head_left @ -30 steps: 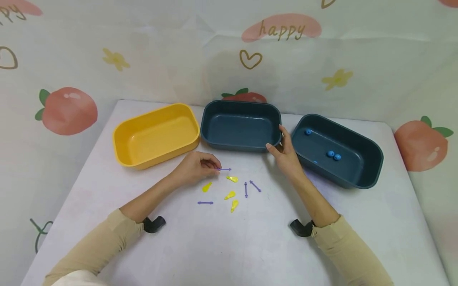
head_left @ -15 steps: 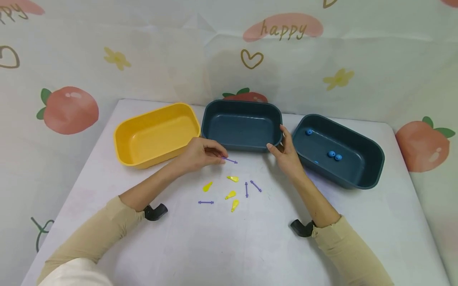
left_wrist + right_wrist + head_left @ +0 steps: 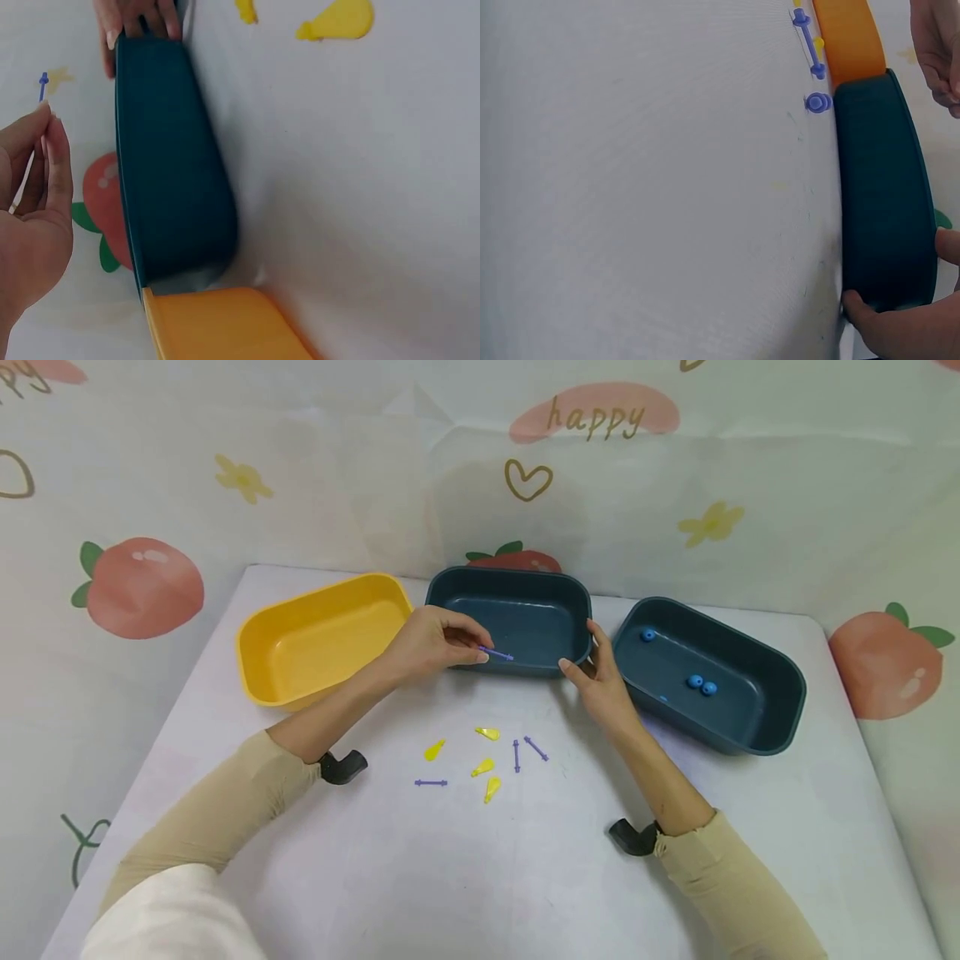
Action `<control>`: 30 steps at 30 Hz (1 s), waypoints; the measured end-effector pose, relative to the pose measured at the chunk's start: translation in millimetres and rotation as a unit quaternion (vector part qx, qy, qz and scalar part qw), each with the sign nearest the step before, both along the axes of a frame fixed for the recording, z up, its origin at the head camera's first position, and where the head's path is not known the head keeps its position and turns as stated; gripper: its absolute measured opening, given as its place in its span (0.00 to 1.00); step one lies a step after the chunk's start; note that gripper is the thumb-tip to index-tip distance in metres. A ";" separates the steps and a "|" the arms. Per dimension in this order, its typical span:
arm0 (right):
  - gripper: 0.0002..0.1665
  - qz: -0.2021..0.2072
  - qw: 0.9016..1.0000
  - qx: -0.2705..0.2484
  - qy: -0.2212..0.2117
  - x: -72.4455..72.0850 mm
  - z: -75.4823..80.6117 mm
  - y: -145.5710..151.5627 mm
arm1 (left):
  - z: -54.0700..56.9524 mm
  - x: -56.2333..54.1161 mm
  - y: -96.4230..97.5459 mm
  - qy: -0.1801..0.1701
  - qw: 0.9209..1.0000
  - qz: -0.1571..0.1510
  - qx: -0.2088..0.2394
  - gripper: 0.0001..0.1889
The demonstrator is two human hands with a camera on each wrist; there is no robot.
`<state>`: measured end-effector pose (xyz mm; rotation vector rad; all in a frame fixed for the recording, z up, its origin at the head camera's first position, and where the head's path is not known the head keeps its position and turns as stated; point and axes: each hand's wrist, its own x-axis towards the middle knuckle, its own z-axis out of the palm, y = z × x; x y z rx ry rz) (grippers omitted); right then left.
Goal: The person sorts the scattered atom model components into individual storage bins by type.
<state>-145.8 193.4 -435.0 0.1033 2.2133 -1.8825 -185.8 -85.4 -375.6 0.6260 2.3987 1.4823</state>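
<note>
Between thumb and fingertips my left hand (image 3: 438, 642) pinches a thin purple rod (image 3: 498, 653) with knobbed ends, held over the front rim of the middle dark blue bin (image 3: 517, 668). The left wrist view shows the rod (image 3: 43, 86) sticking out past the fingertips. My right hand (image 3: 600, 681) grips that bin's right front corner, thumb at the front and fingers along the right side. On the white table lie several yellow teardrop-shaped pieces (image 3: 483, 767) and more purple rods (image 3: 431, 782).
A yellow bin (image 3: 273, 702) stands on the left, close against the middle one. To the right, an angled dark blue bin (image 3: 765, 748) holds several blue beads (image 3: 695, 681). A patterned cloth (image 3: 360, 485) hangs behind the table (image 3: 480, 885).
My left hand has lifted the purple rod from near the loose pieces and carried it forward, up over the middle bin's front rim. My right hand stays at the bin's corner.
</note>
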 end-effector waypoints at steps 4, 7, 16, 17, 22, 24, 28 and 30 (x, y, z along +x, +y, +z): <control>0.46 -0.001 1.000 -0.002 0.002 0.0 0.9 -0.3 | 0.8 -9.5 2.5 0.011 1.000 -0.001 -0.001 0.05; 0.46 0.000 1.000 -0.005 0.006 -0.2 1.2 -0.5 | 1.9 -15.9 3.8 0.012 1.000 0.004 -0.002 0.05; 0.46 0.004 1.000 0.000 0.007 -0.9 -0.1 0.9 | -0.2 -36.4 11.5 -0.007 0.999 0.030 -0.011 0.05; 0.46 0.003 1.000 0.001 0.009 -1.0 -0.6 1.0 | -0.6 -38.7 12.5 -0.009 0.999 0.032 -0.012 0.05; 0.46 0.008 1.000 -0.001 0.014 0.2 -0.9 1.5 | -2.4 -46.8 16.9 -0.002 0.999 0.036 -0.023 0.06; 0.46 0.010 1.000 0.002 0.014 0.7 -0.8 1.7 | -3.0 -49.7 18.4 0.000 0.999 0.038 -0.026 0.06; 0.46 0.010 1.000 0.001 0.015 1.1 -0.9 1.8 | -6.1 -56.0 20.3 0.001 0.999 0.042 -0.028 0.07; 0.45 0.011 1.000 0.000 0.016 1.2 -1.3 2.1 | -8.5 -59.2 20.8 0.003 0.999 0.041 -0.035 0.07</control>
